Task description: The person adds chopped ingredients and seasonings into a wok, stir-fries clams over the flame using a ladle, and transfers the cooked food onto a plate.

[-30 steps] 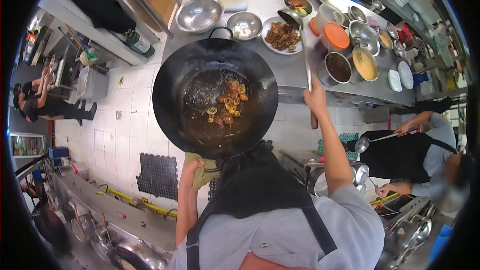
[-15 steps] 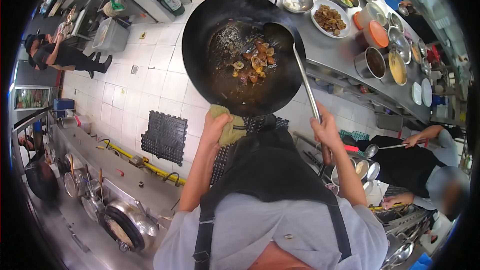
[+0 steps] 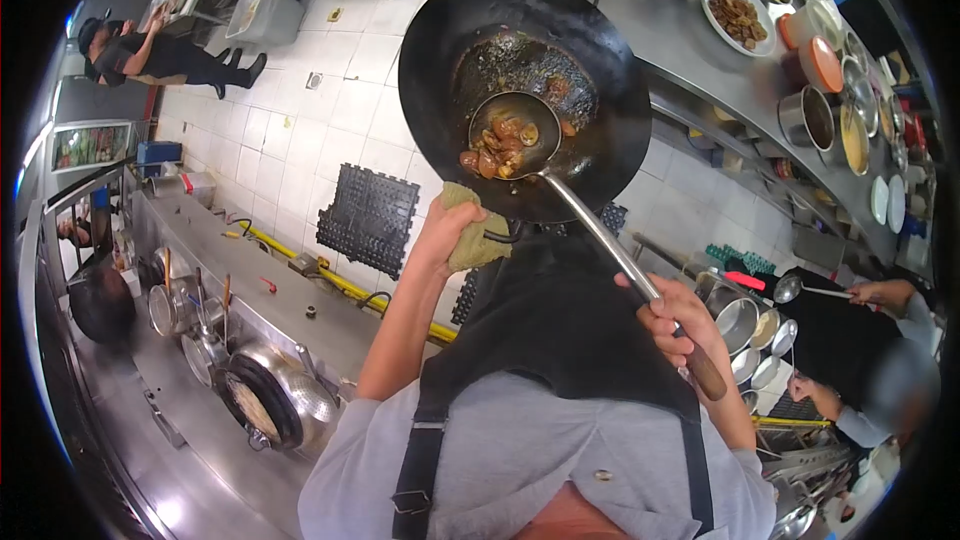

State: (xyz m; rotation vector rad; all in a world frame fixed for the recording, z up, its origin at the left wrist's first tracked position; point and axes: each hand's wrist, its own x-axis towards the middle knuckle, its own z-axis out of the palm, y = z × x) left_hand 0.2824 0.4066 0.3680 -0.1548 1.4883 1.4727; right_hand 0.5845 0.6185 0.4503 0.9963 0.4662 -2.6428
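Note:
My left hand (image 3: pixel 441 232) is closed around a folded green cloth (image 3: pixel 478 248) at the near handle of a large black wok (image 3: pixel 612 110). The wok is held out in front of my apron, its inside coated with dark, glossy sauce. In my right hand (image 3: pixel 672 320) is the long handle of a metal ladle (image 3: pixel 598 227). Its bowl rests inside the wok and holds brown pieces of food (image 3: pixel 505 143), which look like clams in their shells. A few bits lie in the sauce beside the ladle.
On the right, a steel counter (image 3: pixel 690 70) carries a white plate of brown food (image 3: pixel 738 16), metal bowls and sauce pots (image 3: pixel 806 118). A co-worker (image 3: pixel 820 330) with a ladle stands at lower right. Another person (image 3: pixel 160 55) is far left. A stove counter (image 3: pixel 240 280) runs along the left.
The ladle bowl has moved from the wok's upper right wall to its middle and now contains the food pieces. My right hand has come down and right. The wok appears farther right.

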